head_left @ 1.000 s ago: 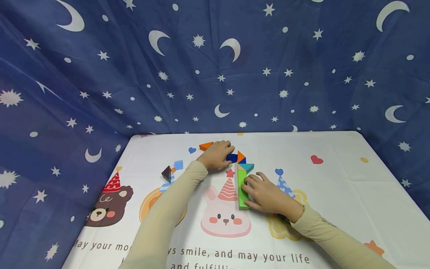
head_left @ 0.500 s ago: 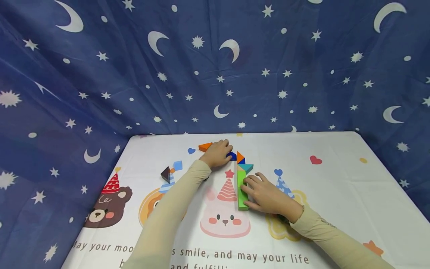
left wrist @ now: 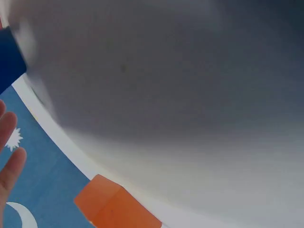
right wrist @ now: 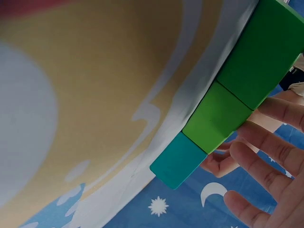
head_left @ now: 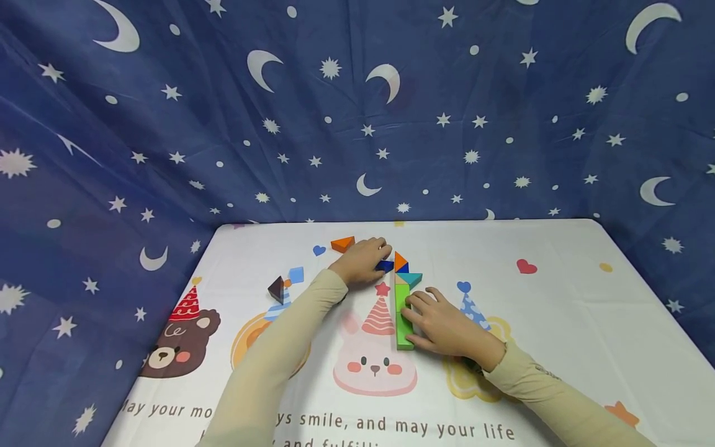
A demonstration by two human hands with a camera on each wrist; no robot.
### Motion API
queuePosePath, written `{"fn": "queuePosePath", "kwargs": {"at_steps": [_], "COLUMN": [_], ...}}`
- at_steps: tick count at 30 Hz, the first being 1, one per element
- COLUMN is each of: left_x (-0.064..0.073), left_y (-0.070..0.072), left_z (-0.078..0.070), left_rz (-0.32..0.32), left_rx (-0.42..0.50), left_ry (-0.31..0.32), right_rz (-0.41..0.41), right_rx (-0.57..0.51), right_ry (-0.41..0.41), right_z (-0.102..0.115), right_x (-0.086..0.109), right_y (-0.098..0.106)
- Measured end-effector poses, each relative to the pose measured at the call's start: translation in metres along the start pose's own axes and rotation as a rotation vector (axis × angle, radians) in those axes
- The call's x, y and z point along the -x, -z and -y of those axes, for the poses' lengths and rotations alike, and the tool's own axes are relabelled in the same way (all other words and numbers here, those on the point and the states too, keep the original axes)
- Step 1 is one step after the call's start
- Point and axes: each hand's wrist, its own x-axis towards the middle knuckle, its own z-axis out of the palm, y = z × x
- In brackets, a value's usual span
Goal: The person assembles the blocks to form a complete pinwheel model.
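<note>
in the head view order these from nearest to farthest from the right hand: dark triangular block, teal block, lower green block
1. Lower green block: right beside the right hand, on its left
2. Teal block: ahead and to the left
3. Dark triangular block: far left

Backdrop (head_left: 313, 146): carries white moons, stars and dots on navy.
Tablecloth (head_left: 558, 347): shows white ground, printed with brown bear (head_left: 187, 338), pink rabbit (head_left: 375, 380), red heart (head_left: 526, 266).
Sleeves (head_left: 530, 380): plain cream.
Blocks: include green pair (head_left: 404, 335), two tones; teal triangle (head_left: 413, 277); orange wedge (head_left: 342, 243); blackish-brown triangle (head_left: 277, 289); blue block (head_left: 385, 266).
</note>
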Motion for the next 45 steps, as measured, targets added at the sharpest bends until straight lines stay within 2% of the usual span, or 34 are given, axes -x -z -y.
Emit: {"fn": "queuePosePath", "kwargs": {"at_steps": [3,9,19,27,37,45], "left_x": [0.003,0.008,0.01,0.009,0.009,0.009], "left_y": [0.002,0.002,-0.001,0.0,0.0,-0.003], "left_z": [-0.001,-0.003,-0.018,-0.024,-0.025,-0.022], "left_rz": [-0.013,-0.011,0.025,0.042,0.019,-0.018], "left_rx": [0.008,0.003,-0.001,-0.004,-0.024,0.02], "left_ry": [-0.019,0.026,-0.005,0.035,0.066,0.099], "right_rz": [-0.003,-0.008,-0.001,0.002,-0.006,-0.003], "right_rx": [0.004,0.005,0.013,0.006,0.001,0.01], "right_ry": [0.003,0.004,0.001,0.002,0.005,0.002], "right_z": [0.0,0.0,0.001,0.0,-0.001,-0.001], "right_x": [0.0,0.0,0.0,0.0,0.001,0.001], "right_y": [0.0,-0.001,0.003,0.002,0.001,-0.001]}}
